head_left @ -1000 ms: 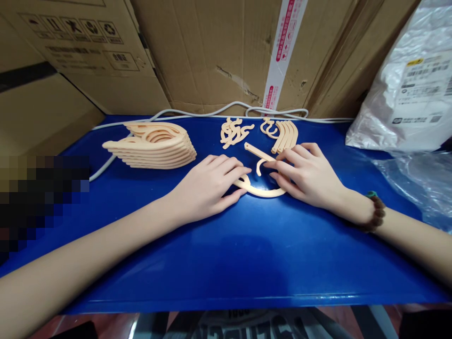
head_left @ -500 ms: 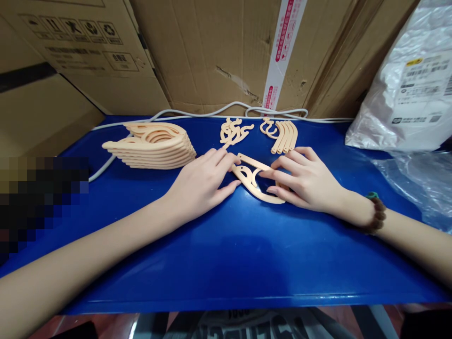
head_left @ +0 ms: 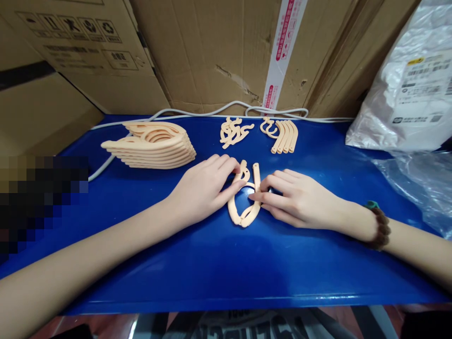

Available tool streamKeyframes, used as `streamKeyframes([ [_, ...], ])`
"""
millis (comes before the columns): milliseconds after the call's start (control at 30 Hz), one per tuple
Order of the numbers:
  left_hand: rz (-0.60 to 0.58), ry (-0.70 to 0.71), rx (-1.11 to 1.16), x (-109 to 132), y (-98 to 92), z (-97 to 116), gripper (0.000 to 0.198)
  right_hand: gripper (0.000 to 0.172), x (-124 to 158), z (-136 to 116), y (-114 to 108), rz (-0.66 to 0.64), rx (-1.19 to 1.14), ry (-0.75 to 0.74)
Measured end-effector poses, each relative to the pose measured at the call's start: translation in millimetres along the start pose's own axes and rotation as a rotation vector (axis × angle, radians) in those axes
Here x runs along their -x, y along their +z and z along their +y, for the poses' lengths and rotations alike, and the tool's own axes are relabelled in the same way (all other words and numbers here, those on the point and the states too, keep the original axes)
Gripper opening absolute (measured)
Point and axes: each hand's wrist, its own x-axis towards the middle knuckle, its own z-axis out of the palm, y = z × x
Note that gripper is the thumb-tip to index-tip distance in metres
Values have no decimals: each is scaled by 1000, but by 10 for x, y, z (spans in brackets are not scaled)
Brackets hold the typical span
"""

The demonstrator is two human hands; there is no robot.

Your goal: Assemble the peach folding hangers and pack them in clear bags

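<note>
A beige plastic folding hanger part (head_left: 233, 211) with a curved body lies on the blue table in front of me. My left hand (head_left: 208, 184) grips its left side, thumb and fingers pinched around it. Against its right side lies a slim beige hanger arm (head_left: 256, 176), its lower end meeting the curved part. My right hand (head_left: 298, 200) pinches this arm near its middle. Whether the two pieces are joined cannot be seen. Behind the hands sit a small heap of beige hooks (head_left: 233, 134) and a row of several slim hanger arms (head_left: 286, 137).
At the left stands a stack of curved hanger parts (head_left: 158, 150). A white cable (head_left: 197, 114) runs along the back, before cardboard boxes (head_left: 212, 52). A plastic-wrapped package (head_left: 399, 103) stands at the back right, with clear film (head_left: 420, 188) below it.
Both hands have turned the hanger pieces from slanting to nearly upright in view, drawing them towards me. The slim arm has swung alongside the curved part. My right hand has moved nearer to me.
</note>
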Motion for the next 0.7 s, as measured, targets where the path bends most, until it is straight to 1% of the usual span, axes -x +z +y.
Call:
streamKeyframes([
  [100, -18, -29, 65, 17, -5, 35, 28, 28, -12, -26, 0, 15, 6, -5],
  [167, -44, -36, 121, 19, -10, 40, 24, 28, -13, -26, 5, 36, 16, -15],
  [233, -73, -14, 181, 11, -14, 32, 18, 28, -12, -19, 12, 66, 68, -11],
  [300, -92, 16, 220, -3, -13, 11, 17, 28, -9, -11, 21, 88, 146, 43],
  [367, -94, 33, 237, -17, -8, -18, 18, 29, -4, -1, 30, 86, 194, 138],
  [433, -91, 34, 239, -27, 2, -55, 19, 31, 2, 12, 37, 68, 190, 216],
  [500, -84, 28, 222, -31, 14, -96, 20, 31, 7, 25, 40, 57, 169, 238],
  [567, -51, 13, 206, -29, 24, -138, 21, 29, 11, 33, 39, 59, 158, 208],
  [700, 48, 8, 200, -22, 37, -216, 20, 28, 2, 22, 20, 76, 181, 62],
])
